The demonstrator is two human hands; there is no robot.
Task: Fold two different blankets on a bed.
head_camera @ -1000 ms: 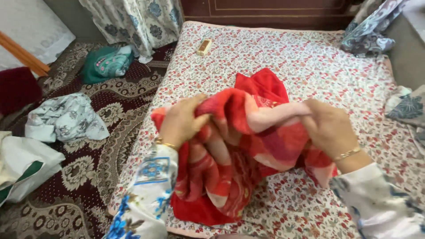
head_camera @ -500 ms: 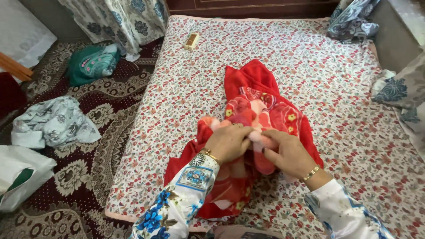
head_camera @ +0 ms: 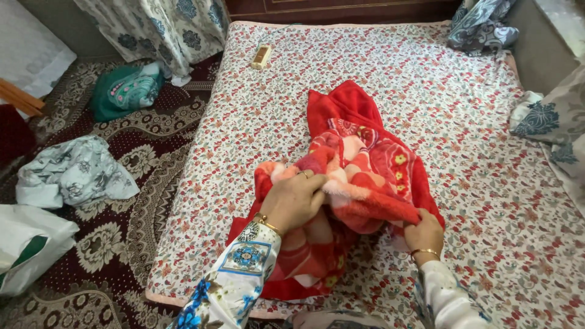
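Your red blanket [head_camera: 359, 183] lies bunched in the middle of the bed [head_camera: 487, 152], on the flowery sheet. Your left hand [head_camera: 294, 200] is closed over a thick fold of it, at about 9 o'clock on the pile, knuckles up, wrist bent down, with a gold bangle at the cuff. Your right hand [head_camera: 425, 234] is at about 5 o'clock, lower and closer to you, fingers pinched shut on the red edge there.

To do this fold well, I think you should keep both grips firm and pull the edge flat between your hands, so the soft cloth does not slump. Line the corners up before you press down. The far end at 12 o'clock is crumpled, so smooth it too.

Your left arm reaches across in a flowery blue and white sleeve, elbow low. Your right arm comes straight up from the bottom of the view.

A small tan box [head_camera: 261, 56] sits at 11 o'clock on the bed. A green bundle [head_camera: 125, 91] and a pale cloth [head_camera: 70, 173] lie on the carpet [head_camera: 146, 201] at 9 o'clock, well apart from the blanket
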